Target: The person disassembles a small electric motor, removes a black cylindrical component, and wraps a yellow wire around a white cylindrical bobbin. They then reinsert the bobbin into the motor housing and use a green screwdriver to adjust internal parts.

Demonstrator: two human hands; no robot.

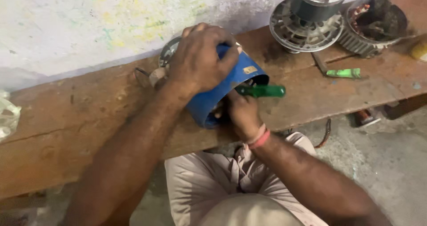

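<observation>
Blue cylindrical motor housing (231, 90) lying tilted on the wooden counter (66, 119), clamped from above by the left hand (200, 57), with the right hand (242, 112) at its open end closed around a green-handled tool (262, 91); grey motor parts (307, 19) well apart at upper right.

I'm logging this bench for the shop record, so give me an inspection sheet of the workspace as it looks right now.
Surface: worn brown wooden bench, cracked, stained.
Job's things: blue cylindrical metal housing lying tilted; green-handled tool poking into its open end.
Clutter: grey finned motor parts; dark wound stator; small green tube.
Hands: left hand pressing on the housing; right hand gripping the tool.
Cables: reddish wire hanging below the bench edge.
Surroundings: paint-flecked pale wall; concrete floor.
</observation>
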